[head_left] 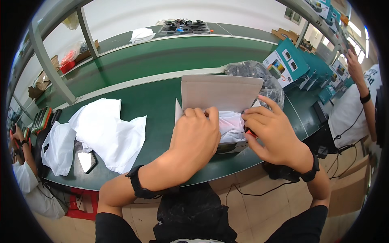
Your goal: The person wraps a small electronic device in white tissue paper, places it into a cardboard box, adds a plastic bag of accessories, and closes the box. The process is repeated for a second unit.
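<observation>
In front of me on the green workbench stands an open cardboard box [221, 87], its pale lid flap raised at the back. White wrapping [231, 123] lies inside, with something pinkish showing through. My left hand [196, 139] is over the box's left part, fingers curled down; whatever they grip is hidden behind the hand. At the box's right end, my right hand [272, 131] has its thumb and some fingers closed around a small black and orange-red object [250, 132], mostly covered by the fingers. Its index finger sticks out toward the lid flap.
White bags [107, 131] lie on the workbench [160, 139] to the left, beside a dark flat device [86, 162]. Behind the box sits a clear plastic bag [259, 75]; teal printed boxes [287, 62] stand at right. Co-workers' hands [354, 67] show at both sides.
</observation>
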Demonstrator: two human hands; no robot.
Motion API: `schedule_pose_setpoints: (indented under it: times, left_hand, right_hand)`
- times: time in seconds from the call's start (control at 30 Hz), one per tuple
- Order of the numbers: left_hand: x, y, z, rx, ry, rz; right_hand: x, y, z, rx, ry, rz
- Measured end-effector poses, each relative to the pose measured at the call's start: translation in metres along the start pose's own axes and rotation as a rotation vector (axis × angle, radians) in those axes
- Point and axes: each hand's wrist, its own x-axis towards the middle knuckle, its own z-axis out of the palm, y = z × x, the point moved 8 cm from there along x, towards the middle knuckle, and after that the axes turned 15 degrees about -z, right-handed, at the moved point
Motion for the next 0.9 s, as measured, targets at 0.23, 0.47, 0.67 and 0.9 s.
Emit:
schedule_pose_setpoints:
  times: [0.23,0.47,0.67,0.9]
  left_hand:
    - [-0.006,0.002,-0.015,0.107,0.147,0.061]
    - [-0.008,-0.017,-0.032,-0.107,0.055,0.098]
    - [0.015,-0.071,-0.049,-0.821,0.151,-0.235]
    - [-0.001,-0.062,0.041,-1.955,-0.444,-0.189]
  right_hand:
    - [-0.015,-0.018,0.001,-0.214,0.047,-0.086]
    - [-0.004,-0.022,-0.01,-0.041,-0.07,-0.115]
    - [-0.029,0.031,-0.043,0.05,0.474,0.416]
    - [-0.065,0.033,0.024,0.709,0.722,0.515]
